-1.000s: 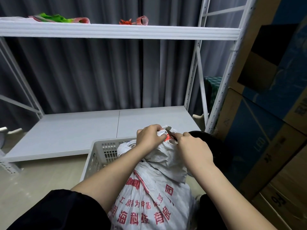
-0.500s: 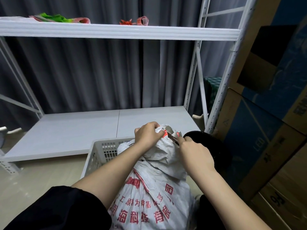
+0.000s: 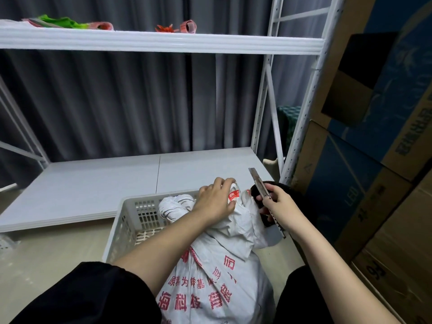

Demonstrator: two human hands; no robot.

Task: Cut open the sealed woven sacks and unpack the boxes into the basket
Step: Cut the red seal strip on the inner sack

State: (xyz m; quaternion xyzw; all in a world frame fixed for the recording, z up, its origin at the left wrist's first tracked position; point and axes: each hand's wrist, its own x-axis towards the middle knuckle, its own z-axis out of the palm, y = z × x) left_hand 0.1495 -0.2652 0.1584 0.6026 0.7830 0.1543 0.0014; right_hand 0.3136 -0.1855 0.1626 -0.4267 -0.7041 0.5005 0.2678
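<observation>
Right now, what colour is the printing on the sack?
Red characters on the white woven sack, clearest in the head view.

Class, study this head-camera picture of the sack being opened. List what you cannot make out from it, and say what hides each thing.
1. Contents of the woven sack: its fabric hides any boxes.
2. The sack's tied neck: covered by the left hand.
3. The basket floor: mostly blocked by sack and forearm.
4. The knife handle: wrapped in the right hand.
5. Items on the top shelf: cut off by its front edge.

I am seeing a white sack [image 3: 217, 272] showing red printed characters, a white perforated basket [image 3: 131, 220], and grey pleated curtains [image 3: 117, 101].
</observation>
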